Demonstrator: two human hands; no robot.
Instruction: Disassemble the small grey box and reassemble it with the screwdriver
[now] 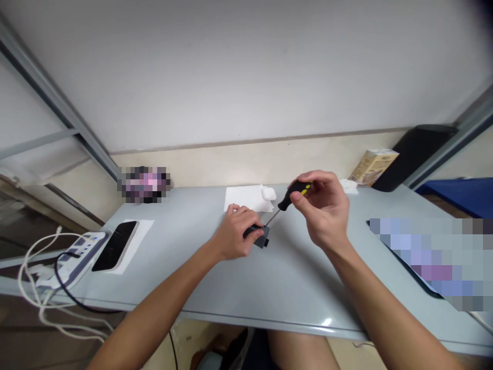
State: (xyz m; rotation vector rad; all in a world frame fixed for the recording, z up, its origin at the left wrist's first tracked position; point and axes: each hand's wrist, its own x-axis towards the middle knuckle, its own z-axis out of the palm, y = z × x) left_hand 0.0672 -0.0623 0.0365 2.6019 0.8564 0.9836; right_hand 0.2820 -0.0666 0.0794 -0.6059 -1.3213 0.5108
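One dark block (263,241) seems pinched in the left hand (239,232).

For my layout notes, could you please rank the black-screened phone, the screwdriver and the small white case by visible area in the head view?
Largest to smallest:
1. Black-screened phone
2. Screwdriver, partly covered by the right hand
3. White case
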